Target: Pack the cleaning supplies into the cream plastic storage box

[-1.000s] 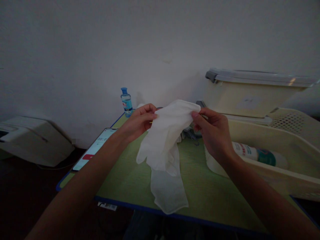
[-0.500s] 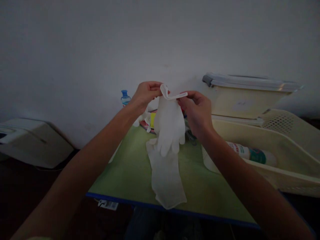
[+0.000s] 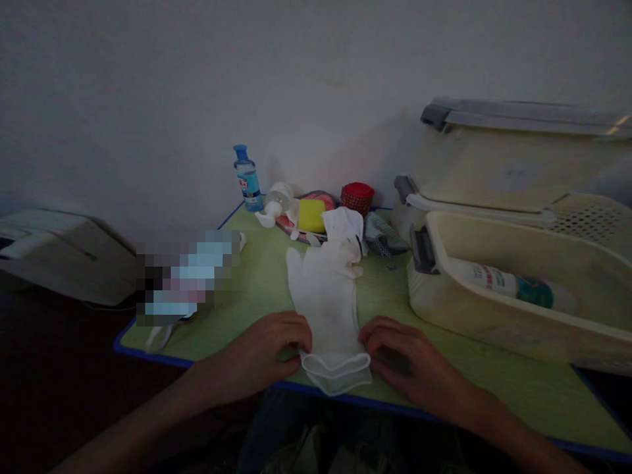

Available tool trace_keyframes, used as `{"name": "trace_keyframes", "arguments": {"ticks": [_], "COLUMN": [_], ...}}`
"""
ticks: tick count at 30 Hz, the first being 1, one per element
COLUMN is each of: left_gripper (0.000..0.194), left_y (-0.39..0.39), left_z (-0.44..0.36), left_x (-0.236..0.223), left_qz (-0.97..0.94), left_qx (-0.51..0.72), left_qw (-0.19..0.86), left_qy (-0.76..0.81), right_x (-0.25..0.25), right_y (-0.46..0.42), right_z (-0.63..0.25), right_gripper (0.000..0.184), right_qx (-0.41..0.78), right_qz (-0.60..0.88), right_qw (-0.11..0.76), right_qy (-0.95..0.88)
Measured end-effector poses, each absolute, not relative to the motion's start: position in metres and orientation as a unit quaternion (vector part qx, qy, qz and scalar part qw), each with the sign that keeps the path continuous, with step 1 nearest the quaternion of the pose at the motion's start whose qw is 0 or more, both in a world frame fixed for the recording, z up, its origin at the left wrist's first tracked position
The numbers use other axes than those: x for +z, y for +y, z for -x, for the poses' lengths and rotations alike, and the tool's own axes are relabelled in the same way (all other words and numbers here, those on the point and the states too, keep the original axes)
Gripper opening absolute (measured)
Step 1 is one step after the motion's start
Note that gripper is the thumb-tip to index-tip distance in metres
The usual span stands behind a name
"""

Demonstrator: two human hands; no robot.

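Observation:
A thin white disposable glove (image 3: pixel 323 299) lies flat on the green table, its fingers pointing away from me and its cuff towards me. Another glove's cuff (image 3: pixel 338 388) shows beneath it, so the two are stacked. My left hand (image 3: pixel 276 345) has its fingers curled in at the left side of the upper cuff. On the right side, my right hand (image 3: pixel 405 359) is bent in the same way, fingertips and thumb at the cuff's edge. The upper cuff gapes slightly between my hands.
Behind the gloves stand a blue bottle (image 3: pixel 248 181), a clear pump bottle (image 3: pixel 277 199), a yellow block (image 3: pixel 312 216) and a red-lidded basket (image 3: pixel 357 197). A cream bin (image 3: pixel 494 329) holding a white-and-green bottle (image 3: pixel 530 289) is at right. A pixelated item (image 3: pixel 192 276) lies left.
My hands have come down and towards me, bringing the dangling glove onto the one on the table. The view has tilted, showing more of the table.

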State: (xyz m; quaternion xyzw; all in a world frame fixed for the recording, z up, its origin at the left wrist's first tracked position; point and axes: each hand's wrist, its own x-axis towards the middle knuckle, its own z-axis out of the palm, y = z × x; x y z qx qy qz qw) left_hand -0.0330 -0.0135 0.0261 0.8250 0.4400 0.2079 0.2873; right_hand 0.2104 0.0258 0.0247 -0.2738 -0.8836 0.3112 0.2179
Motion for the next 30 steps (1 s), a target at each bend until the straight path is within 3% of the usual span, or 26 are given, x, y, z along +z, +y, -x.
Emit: {"name": "trace_keyframes", "arguments": {"ticks": [5, 10, 16, 23, 30], "left_gripper": [0.018, 0.027, 0.038, 0.022, 0.021], "left_y": [-0.018, -0.017, -0.018, -0.018, -0.015], "left_z": [0.033, 0.035, 0.036, 0.031, 0.029], "left_x": [0.023, 0.03, 0.034, 0.037, 0.031], "left_qz": [-0.837, -0.843, -0.845, -0.878, -0.886], "left_qx": [0.183, 0.167, 0.165, 0.187, 0.153], "left_qw": [0.326, 0.353, 0.332, 0.275, 0.29], "left_qy": [0.399, 0.371, 0.386, 0.343, 0.327], "right_x": [0.022, 0.027, 0.019, 0.026, 0.031], "right_y": [0.017, 0.015, 0.017, 0.02, 0.013], "right_z": [-0.215, -0.216, -0.209, -0.213, -0.224], "right_gripper": [0.018, 0.026, 0.012, 0.016, 0.022], "right_qx": [0.301, 0.3, 0.297, 0.275, 0.272], "right_qz": [0.266, 0.27, 0.268, 0.245, 0.234], "right_qw": [0.152, 0.142, 0.142, 0.183, 0.1], "right_qy": [-0.903, -0.904, -0.905, -0.912, -0.928]}}
